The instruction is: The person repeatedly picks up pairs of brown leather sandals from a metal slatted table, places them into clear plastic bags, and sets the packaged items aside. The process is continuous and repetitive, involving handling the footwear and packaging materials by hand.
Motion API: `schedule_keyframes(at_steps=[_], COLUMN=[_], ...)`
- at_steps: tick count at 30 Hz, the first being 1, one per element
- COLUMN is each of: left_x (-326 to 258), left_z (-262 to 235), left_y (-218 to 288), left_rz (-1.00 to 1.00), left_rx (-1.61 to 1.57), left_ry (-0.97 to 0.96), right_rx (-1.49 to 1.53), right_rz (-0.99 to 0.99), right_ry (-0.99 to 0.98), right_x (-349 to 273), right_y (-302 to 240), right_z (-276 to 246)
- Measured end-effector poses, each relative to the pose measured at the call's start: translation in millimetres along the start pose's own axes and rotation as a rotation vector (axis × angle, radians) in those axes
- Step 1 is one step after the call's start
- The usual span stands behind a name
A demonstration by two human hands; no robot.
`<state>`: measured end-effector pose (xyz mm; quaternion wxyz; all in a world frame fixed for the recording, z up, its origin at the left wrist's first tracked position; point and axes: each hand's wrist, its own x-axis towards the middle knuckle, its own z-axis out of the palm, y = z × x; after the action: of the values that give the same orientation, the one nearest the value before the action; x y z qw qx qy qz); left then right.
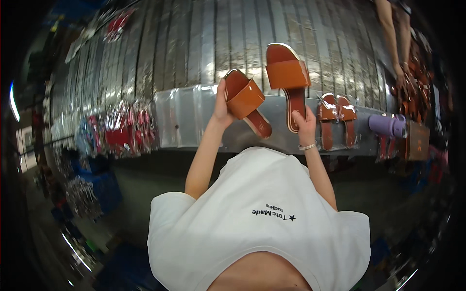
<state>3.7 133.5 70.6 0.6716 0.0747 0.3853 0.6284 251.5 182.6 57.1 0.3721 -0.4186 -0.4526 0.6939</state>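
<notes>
My left hand [222,106] is closed on a brown slide sandal [245,99], gripping its outer side near the wide strap. That sandal is tilted, its toe up to the left and its heel toward me. In my right hand [305,122] is a second brown sandal [287,74], pinched by the heel, with its toe pointing away from me. The two sandals are apart, held above the grey bench [282,109]. Right of my right hand lies a pair of brown sandals [335,114] in clear plastic. Clear plastic bags [182,116] lie flat beyond my left forearm.
Wrapped red and pink sandals [130,127] are piled at the left. A purple bottle [387,125] and a brown box [417,140] stand at the right. Metal slats [213,43] run behind the bench. Another person's hands [402,77] reach into brown sandals [420,72] at far right.
</notes>
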Motion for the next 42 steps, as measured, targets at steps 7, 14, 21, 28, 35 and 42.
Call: schedule_keyframes(at_steps=[7, 14, 21, 28, 35, 42], left_x=[-25.3, -40.7, -64.3, -70.5, -77.2, -44.8], left_z=[-68.9, -199.8, -168.5, -79.1, 5.5, -2.8], left_y=[-22.9, -48.8, 9.6, 12.3, -18.1, -70.4], left_rz=[0.228, 0.731, 0.903, 0.726, 0.93, 0.159], left_rx=[0.018, 1.318, 1.279, 1.472, 1.449, 0.612], left_ry=[0.336, 0.686, 0.502, 0.024, 0.292, -0.208], right_rx=[-0.352, -1.126, -1.019, -0.71, -0.302, -0.052], right_rz=[0.071, 0.167, 0.108, -0.035, -0.078, -0.196], right_ry=[-0.274, -0.47, -0.51, -0.428, 0.032, 0.368], right_x=[23.7, 37.3, 9.4, 18.8, 23.3, 32.9], right_y=[60.0, 75.0, 74.6, 77.6, -10.8, -1.1], right_z=[61.7, 75.1, 91.0, 125.2, 120.8, 90.5])
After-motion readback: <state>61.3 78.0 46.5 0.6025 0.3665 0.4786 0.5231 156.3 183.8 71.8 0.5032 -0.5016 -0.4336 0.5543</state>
